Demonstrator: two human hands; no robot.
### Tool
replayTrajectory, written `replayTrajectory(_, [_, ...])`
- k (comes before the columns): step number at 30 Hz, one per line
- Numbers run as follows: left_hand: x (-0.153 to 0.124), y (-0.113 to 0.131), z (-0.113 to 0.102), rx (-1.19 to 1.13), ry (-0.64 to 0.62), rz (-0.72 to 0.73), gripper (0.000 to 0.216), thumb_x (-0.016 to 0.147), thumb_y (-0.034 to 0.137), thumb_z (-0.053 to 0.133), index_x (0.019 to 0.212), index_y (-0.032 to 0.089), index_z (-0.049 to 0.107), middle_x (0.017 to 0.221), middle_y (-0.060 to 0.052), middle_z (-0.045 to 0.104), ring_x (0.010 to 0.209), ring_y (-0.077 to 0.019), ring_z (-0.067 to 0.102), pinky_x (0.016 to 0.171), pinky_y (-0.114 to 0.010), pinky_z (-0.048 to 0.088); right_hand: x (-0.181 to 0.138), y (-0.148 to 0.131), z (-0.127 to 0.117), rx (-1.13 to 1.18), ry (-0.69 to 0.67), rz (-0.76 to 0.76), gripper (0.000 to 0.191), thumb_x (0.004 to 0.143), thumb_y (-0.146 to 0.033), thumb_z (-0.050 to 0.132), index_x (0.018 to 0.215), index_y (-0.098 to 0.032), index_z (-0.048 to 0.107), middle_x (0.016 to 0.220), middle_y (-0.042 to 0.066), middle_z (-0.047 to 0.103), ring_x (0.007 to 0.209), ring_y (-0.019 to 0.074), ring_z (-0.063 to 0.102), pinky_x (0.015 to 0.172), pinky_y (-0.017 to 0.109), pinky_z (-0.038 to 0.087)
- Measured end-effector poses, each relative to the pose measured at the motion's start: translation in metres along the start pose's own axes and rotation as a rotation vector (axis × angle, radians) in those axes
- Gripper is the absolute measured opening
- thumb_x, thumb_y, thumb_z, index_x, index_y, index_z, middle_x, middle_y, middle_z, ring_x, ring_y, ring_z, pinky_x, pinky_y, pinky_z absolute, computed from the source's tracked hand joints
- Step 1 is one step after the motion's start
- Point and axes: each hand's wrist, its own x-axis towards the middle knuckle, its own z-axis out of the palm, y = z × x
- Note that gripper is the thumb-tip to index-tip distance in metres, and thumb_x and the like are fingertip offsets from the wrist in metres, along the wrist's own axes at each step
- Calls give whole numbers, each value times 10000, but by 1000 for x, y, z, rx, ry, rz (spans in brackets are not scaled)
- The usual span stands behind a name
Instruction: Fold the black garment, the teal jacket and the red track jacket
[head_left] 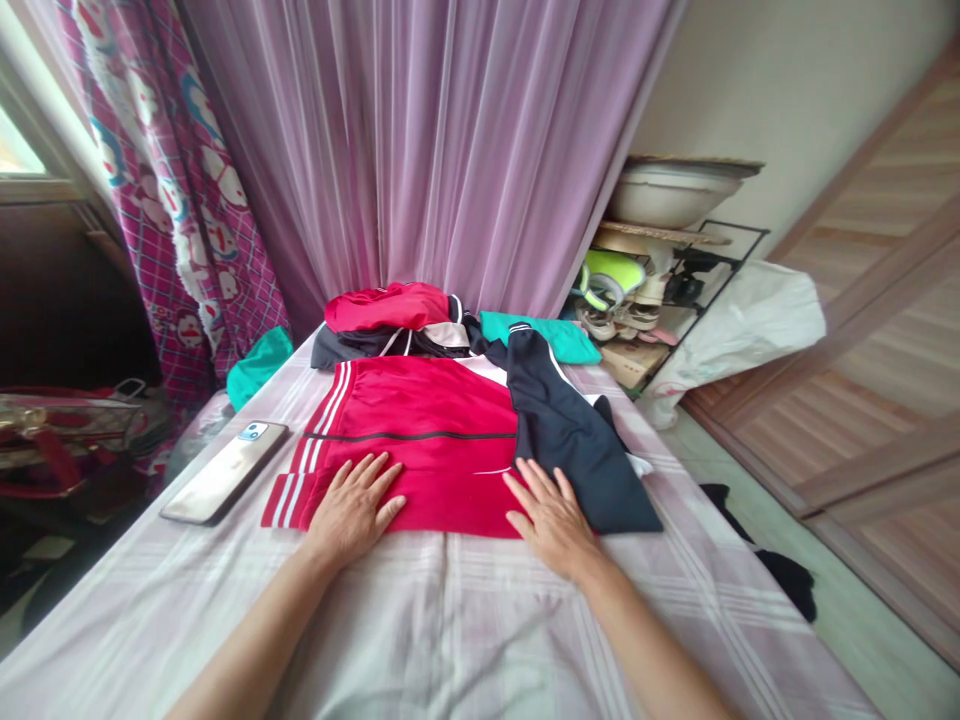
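Note:
A red and navy track jacket [427,410] lies folded on the cloth-covered table, its white-striped hem at the left. My left hand [358,508] rests flat on the red part near the front edge, fingers spread. On the right, my right hand [551,515] is laid flat where the red fabric meets the navy sleeve [570,440], fingers stretched out. Neither hand grips anything. The sleeve is folded back over the jacket's right side, and a bit of white fabric shows beneath it.
A phone [225,474] lies left of the jacket. Behind are a heap of red and dark clothes [390,308] and a teal folded cloth [551,337]. Purple curtains [420,140] hang beyond. A shoe rack [701,300] and white bag [757,320] stand at right.

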Motion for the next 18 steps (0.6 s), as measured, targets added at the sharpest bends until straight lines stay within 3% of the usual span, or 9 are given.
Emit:
replayTrajectory(4, [-1,7,-7,-20,28,23,558,968,543,385,1379,222,583,1446,-101,561,1368,-291,482,1167,-515,325,-27,56,12,-124,36,394,544,968,-394,378,1474,-219,475,1562,124,404,1433,278,373,1160,534,274])
replayTrajectory(7, [-4,14,-14,-47,80,41,518,990,484,349,1311,197,638,1354,-109,640,1304,-270,548,1147,-482,359,-30,69,18,-156,49,449,543,964,-401,354,1453,-219,502,1541,112,441,1422,266,386,1153,504,290])
replayTrajectory(11, [-16,15,-23,-39,171,-15,467,1000,410,327,1253,218,670,1300,-82,680,1290,-258,555,1169,-496,307,-27,62,18,-145,115,430,529,952,-404,357,1411,-221,546,1495,113,497,1394,266,414,1132,492,311])
replayTrajectory(13, [-26,8,-27,-10,271,-127,449,995,382,333,1265,225,655,1342,-79,653,1327,-264,517,1186,-509,258,-28,60,13,-113,183,427,514,952,-396,345,1357,-204,596,1456,125,534,1359,268,450,1111,472,337])
replayTrajectory(15, [-38,-5,-30,25,402,-331,460,989,366,328,1313,204,611,1409,-108,597,1356,-279,480,1179,-516,254,-31,65,6,-83,305,479,522,962,-390,308,1309,-169,630,1414,149,565,1302,275,500,1071,450,375])
replayTrajectory(18, [-52,-23,-34,17,439,-643,517,967,383,350,1372,122,537,1374,-201,599,1277,-322,543,1079,-512,379,-41,82,-3,-63,446,713,576,964,-427,283,1319,-119,617,1315,207,617,1165,335,574,956,489,433])
